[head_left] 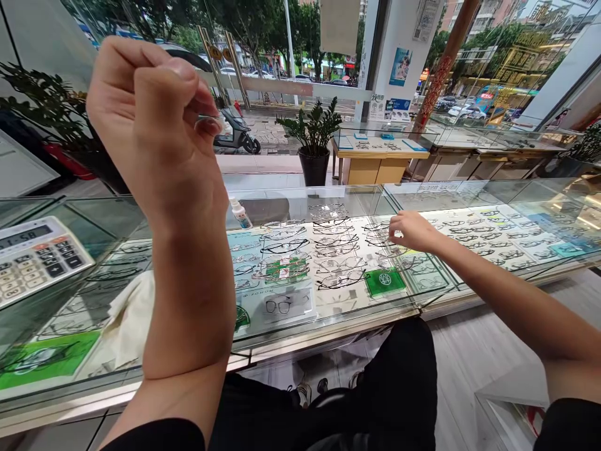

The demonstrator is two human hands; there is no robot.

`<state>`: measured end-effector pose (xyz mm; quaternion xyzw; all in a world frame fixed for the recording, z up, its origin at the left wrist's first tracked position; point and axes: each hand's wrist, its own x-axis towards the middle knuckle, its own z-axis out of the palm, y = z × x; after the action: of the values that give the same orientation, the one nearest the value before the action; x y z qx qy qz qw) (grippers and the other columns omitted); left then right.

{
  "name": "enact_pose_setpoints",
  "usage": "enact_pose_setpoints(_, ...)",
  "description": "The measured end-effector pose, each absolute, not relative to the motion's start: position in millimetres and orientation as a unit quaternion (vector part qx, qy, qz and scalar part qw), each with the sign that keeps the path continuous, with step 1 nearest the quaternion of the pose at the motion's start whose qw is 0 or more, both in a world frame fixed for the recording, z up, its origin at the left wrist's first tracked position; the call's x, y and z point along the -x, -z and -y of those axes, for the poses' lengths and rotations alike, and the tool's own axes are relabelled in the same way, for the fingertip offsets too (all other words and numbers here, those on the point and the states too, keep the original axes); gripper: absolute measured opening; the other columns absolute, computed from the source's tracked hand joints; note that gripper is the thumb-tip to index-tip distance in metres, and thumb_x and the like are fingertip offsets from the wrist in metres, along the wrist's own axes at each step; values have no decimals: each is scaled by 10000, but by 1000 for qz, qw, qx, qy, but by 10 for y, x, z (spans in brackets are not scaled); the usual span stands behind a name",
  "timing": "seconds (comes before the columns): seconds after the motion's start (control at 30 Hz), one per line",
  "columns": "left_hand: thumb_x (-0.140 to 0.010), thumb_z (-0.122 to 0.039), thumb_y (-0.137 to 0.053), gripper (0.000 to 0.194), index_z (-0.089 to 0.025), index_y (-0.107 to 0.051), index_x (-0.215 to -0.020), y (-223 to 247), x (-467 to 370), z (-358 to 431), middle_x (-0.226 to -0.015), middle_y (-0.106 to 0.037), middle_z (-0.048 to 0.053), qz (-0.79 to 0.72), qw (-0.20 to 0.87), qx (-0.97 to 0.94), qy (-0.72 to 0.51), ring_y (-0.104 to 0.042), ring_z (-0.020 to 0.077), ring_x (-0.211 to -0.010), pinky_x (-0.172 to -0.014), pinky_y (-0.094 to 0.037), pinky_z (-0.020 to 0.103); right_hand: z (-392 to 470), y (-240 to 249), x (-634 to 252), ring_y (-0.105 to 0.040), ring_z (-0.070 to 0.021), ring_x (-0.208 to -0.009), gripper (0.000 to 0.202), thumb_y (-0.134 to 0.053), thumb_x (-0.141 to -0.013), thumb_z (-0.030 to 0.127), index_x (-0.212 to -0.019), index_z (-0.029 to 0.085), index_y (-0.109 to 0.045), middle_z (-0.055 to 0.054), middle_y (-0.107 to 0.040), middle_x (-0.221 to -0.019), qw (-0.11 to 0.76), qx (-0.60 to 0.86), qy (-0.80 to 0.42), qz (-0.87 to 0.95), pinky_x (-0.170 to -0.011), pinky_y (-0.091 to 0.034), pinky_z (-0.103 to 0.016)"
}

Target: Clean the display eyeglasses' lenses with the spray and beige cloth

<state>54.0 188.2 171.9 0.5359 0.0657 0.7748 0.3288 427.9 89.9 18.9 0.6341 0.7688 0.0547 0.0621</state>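
My left hand is raised high, close to the camera, with its fingers curled in. A small shiny edge shows by the curled fingers, too little to name. My right hand is over the glass display counter, its fingers bent in and thumb near the fingertips; I see nothing held in it. Beneath the glass lie rows of eyeglasses, a green card and a picture card of glasses.
A calculator sits on the counter at left, near a crumpled pale cloth. A white spray bottle stands further back. Beyond are a potted plant, another display case and a window front; a scooter is parked outside.
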Motion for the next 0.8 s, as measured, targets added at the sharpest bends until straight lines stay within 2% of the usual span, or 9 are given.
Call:
enact_pose_setpoints(0.1,-680,-237,-758,260,-246,-502,-717,-1710,-542,-1859,-777,-463,23,-108,291,-557,-770,-479,162,-752,-617,-316,315,-1002,-232,-4276,-652,-317,-1073,216,-657,-1017,310,-969,166,-811,-138,-835,-1117,62,-672,-77,-734,-822,-324,-389)
enact_pose_setpoints(0.2,-711,-238,-763,256,-236,-508,-690,-1700,-534,-1842,-772,-494,16,-130,277,-572,-761,-526,166,-783,-642,-360,309,-1136,-184,-4269,-667,-322,-1103,215,-646,-1018,291,-1018,179,-830,-137,-843,-1138,81,-690,-70,-716,-830,-329,-387)
enact_pose_setpoints(0.4,-762,-172,-771,113,-216,-698,-688,-1698,-535,-1891,-698,-582,2,2,332,-552,-765,-533,147,-707,-640,-318,324,-1283,-66,-4173,-721,-306,-1163,216,-678,-991,232,-1080,221,-875,-109,-862,-1155,118,-700,-20,-704,-880,-382,-375)
enact_pose_setpoints(0.53,-824,-151,-742,143,-223,-749,-701,-1720,-537,-1891,-682,-628,13,45,367,-543,-754,-466,153,-651,-635,-276,334,-1286,-231,-4115,-768,-279,-1061,231,-669,-973,192,-1037,231,-888,-85,-877,-1078,114,-714,11,-691,-857,-421,-357)
enact_pose_setpoints(0.63,-856,-257,-808,194,-233,-712,-690,-1739,-500,-1846,-696,-611,18,23,382,-564,-732,-460,163,-691,-653,-298,331,-1251,-562,-4099,-771,-247,-925,223,-682,-954,222,-1031,247,-890,-68,-875,-1014,87,-729,27,-678,-741,-438,-326)
enact_pose_setpoints(0.7,-815,-301,-878,229,-237,-686,-707,-1746,-464,-1814,-731,-599,16,-4,395,-584,-709,-474,167,-738,-684,-352,324,-1210,-838,-4056,-743,-216,-818,211,-682,-953,261,-1022,242,-881,-55,-859,-933,57,-726,37,-685,-672,-425,-319)
enact_pose_setpoints(0.8,-817,-353,-900,247,-269,-682,-738,-1750,-427,-1788,-776,-588,26,-14,414,-595,-688,-474,184,-773,-718,-417,327,-1133,-1227,-3853,-683,-186,-683,194,-687,-940,328,-952,211,-842,-37,-805,-761,-66,-699,79,-708,-631,-417,-329)
